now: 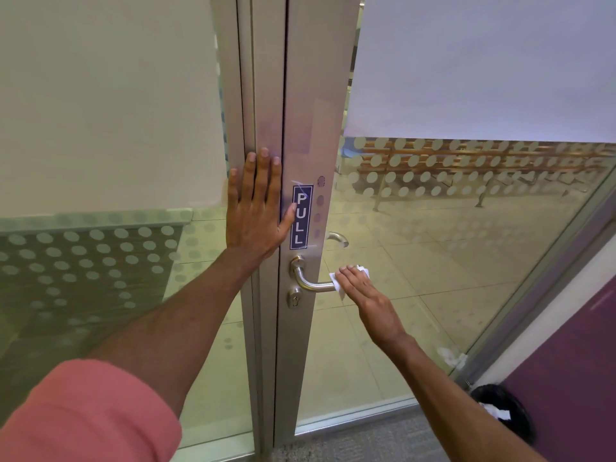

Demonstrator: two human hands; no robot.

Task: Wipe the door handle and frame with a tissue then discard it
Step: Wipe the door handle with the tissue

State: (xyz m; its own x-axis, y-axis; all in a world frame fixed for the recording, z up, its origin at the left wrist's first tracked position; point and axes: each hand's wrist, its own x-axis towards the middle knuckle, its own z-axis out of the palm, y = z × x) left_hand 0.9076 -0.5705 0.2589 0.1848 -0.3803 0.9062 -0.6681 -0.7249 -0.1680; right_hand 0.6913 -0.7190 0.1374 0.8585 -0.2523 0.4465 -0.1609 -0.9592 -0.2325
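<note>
A silver lever door handle (308, 281) juts from the metal stile of a glass door (310, 135), just below a blue PULL sticker (302, 216). My right hand (370, 300) presses a white tissue (338, 281) over the outer end of the handle, fingers laid flat on it. My left hand (256, 208) lies flat and spread against the metal door frame (263, 95), just left of the sticker, holding nothing.
A keyhole cylinder (294, 298) sits under the handle. A black bin (505, 411) with white paper in it stands at the lower right by a purple wall (566, 371). Frosted dotted glass flanks both sides; benches show beyond the glass.
</note>
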